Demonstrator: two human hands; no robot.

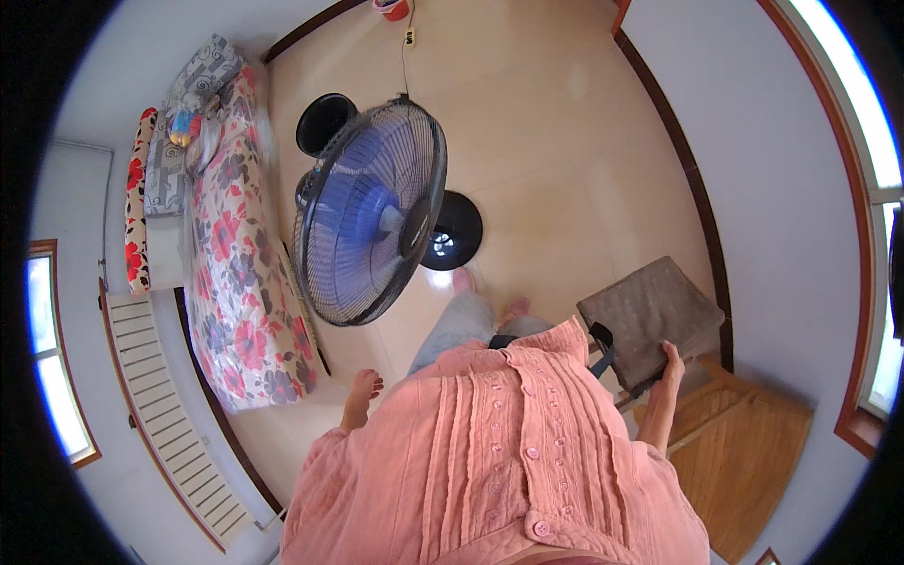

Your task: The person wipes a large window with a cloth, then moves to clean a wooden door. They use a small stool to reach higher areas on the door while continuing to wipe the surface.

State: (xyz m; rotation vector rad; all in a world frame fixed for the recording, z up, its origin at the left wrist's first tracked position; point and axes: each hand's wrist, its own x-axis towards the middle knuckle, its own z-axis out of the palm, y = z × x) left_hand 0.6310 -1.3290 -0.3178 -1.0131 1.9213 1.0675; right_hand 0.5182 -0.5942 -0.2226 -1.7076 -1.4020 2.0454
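Note:
My right hand is at the near edge of a chair or stool with a grey-brown fabric seat. One digit lies on top of the seat, and the other fingers are mostly hidden. Below the seat, part of a pale frame shows, with a dark strap beside it. My left hand hangs at my side with loosely curled fingers and nothing in it. In front of me, a large black pedestal fan with bluish blades stands on a round black base.
A floral-covered bed or couch stretches along the left, with patterned cushions and a plush toy. Behind the fan is a black bin. A cord leads to a power strip. At right stands a wooden piece of furniture near the wall.

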